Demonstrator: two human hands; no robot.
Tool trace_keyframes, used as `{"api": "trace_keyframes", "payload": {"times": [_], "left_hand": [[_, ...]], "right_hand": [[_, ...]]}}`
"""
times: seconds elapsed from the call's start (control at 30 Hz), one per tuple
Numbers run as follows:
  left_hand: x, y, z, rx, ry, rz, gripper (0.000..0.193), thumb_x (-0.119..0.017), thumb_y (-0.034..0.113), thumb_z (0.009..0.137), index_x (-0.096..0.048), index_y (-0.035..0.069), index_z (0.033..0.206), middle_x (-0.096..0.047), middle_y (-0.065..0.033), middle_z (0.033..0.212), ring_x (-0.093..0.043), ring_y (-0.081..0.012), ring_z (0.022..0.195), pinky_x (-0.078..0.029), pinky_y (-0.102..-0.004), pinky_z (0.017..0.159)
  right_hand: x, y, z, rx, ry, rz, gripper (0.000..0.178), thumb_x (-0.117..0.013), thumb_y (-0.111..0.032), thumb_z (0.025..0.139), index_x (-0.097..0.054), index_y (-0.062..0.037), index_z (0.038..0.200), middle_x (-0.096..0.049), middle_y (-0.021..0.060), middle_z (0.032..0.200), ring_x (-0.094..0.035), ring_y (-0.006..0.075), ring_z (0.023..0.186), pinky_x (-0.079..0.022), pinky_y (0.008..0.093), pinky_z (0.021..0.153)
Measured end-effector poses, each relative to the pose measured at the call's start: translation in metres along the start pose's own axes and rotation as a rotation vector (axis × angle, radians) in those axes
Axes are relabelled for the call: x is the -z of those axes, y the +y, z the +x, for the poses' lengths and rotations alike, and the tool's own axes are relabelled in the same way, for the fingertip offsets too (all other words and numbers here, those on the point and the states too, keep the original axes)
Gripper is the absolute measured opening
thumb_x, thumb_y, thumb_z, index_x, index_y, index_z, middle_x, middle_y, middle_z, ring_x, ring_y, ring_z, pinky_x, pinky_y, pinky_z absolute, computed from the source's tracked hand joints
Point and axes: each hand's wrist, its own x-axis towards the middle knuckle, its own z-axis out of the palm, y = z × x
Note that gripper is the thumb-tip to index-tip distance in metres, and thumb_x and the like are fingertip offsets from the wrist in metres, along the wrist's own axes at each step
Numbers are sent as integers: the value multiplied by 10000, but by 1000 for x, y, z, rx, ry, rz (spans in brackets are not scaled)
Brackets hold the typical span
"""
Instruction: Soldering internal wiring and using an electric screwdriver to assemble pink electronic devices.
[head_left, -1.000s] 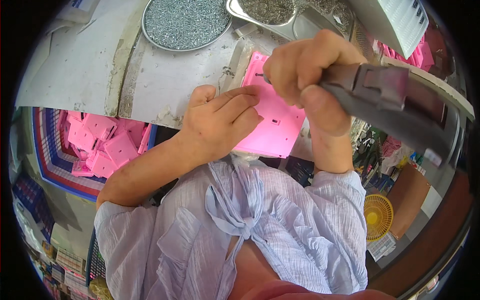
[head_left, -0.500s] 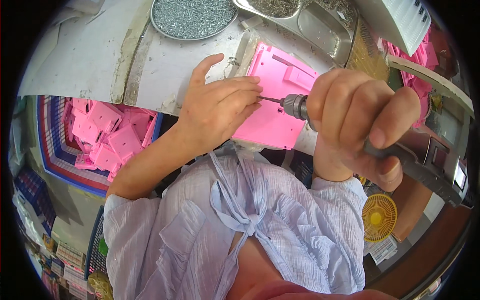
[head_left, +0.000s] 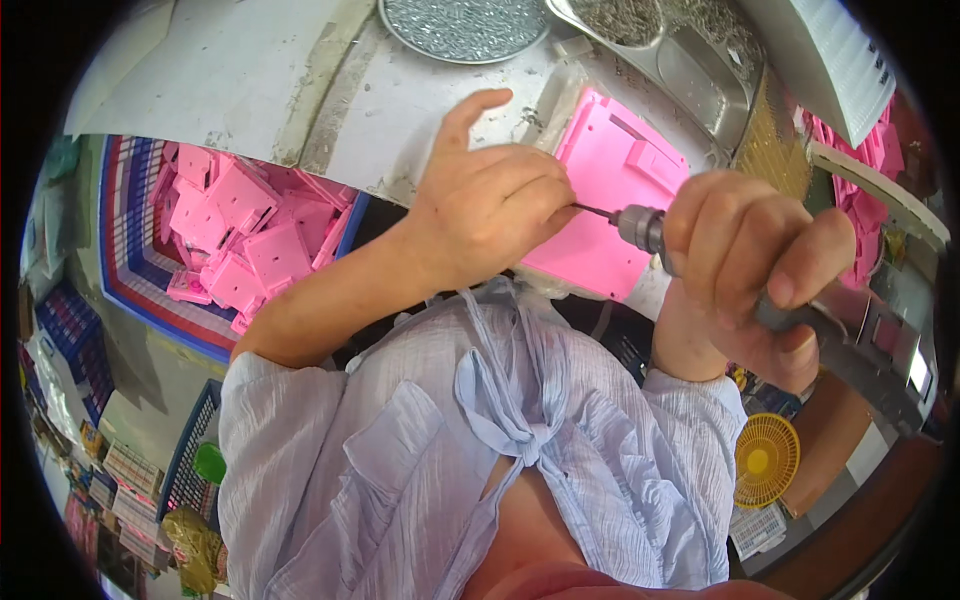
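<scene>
A plaid basket (head_left: 122, 262) of pink parts (head_left: 237, 197) stood beside your stained bench (head_left: 390, 115). Your left hand (head_left: 492, 205) curled at the bit (head_left: 597, 211), hold indeterminable. The pink panel (head_left: 592, 246) lay on the bench; your right hand (head_left: 745, 255) clasped the screwdriver (head_left: 640, 228). Rightward stood a yellow basket (head_left: 767, 460).

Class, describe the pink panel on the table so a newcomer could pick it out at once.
Start with the pale table across the top, down to its near edge. There, seen between the left hand and the right hand, lies a flat pink panel. Unlike the pink pieces jumbled in the checked basket, it lies singly, a raised block near its far right corner.
</scene>
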Motion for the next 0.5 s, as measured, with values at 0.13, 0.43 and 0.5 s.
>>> {"api": "trace_keyframes", "payload": {"times": [0.13,0.43,0.5], "left_hand": [[18,-23,24,-10,-170,-133,216,-826,206,767,-682,126,907,-717,10,947,-685,-180,932,-373,-526,1059],[40,-106,61,213,-155,529,136,-723,190,803,-709,75,875,-632,-93,1036,-554,-315,1061,-389,-499,922],[38,-110,61,220,-135,576,116,-697,181,828,-693,68,852,-635,-103,1045,-556,-316,1056,-392,-500,910]], "right_hand": [[5,-2,1,-56,-2,13,258,-634,-370,942,-520,-158,1034,-545,-59,648,-517,101,504,-413,290,524],[-29,12,-14,-188,131,19,289,-702,-314,912,-514,-103,975,-524,3,626,-499,154,484,-389,344,486],[-34,14,-13,-213,162,-10,292,-714,-303,909,-516,-94,956,-530,12,630,-499,161,492,-389,343,499]]}}
